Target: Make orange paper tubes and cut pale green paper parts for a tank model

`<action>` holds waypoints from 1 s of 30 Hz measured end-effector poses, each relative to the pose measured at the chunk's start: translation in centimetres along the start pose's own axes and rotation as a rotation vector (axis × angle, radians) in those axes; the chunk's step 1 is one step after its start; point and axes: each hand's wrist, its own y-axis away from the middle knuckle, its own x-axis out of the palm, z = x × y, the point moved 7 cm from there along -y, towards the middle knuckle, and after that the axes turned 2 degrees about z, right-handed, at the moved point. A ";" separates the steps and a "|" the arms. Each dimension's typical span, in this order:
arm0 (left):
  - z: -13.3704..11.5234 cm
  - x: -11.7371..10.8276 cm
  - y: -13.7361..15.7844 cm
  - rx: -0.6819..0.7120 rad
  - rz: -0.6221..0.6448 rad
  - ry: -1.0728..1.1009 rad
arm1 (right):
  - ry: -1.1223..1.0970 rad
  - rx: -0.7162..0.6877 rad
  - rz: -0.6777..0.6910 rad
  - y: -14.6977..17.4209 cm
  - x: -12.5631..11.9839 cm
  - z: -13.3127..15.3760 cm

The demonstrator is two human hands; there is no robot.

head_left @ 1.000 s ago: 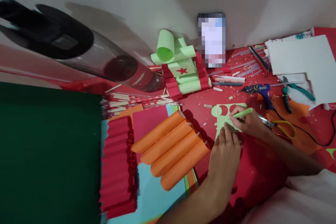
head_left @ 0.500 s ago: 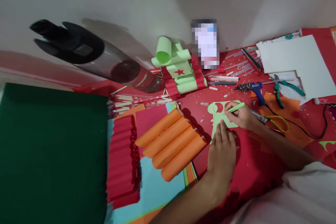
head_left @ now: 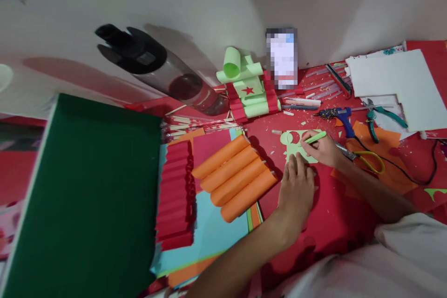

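My right hand [head_left: 319,149] grips a light green pen [head_left: 315,138], its tip down on a piece of pale green paper [head_left: 293,151]. Round holes are cut in that paper, and a small pale green disc [head_left: 286,138] lies at its upper left corner. My left hand [head_left: 296,184] rests flat with fingers stretched, the fingertips on the paper's lower edge. Scissors with yellow handles [head_left: 372,160] lie beside my right wrist, partly hidden by it. Left of my left hand is a row of orange paper rolls [head_left: 237,177].
A bottle [head_left: 164,72] leans near the wall beside a green paper model [head_left: 253,88] and a phone [head_left: 283,60]. Rightward lie a blue glue gun [head_left: 337,114], teal pliers [head_left: 387,114], a cutter knife [head_left: 338,80] and white board [head_left: 394,84]. A dark green board [head_left: 94,195] stands left, beside pleated red paper [head_left: 176,191].
The view has swung left, so most things sit further right in the picture. My right hand still holds the pen on the paper, and my left hand stays on its lower edge.
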 end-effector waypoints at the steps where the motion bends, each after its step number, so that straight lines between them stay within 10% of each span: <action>1: 0.1 -0.1 -0.1 0.007 0.007 0.006 | 0.003 -0.004 0.003 0.0 0.0 0.0; 30: 2.6 -2.3 -0.5 0.068 0.053 0.061 | 0.216 0.010 0.018 0.2 -0.2 1.1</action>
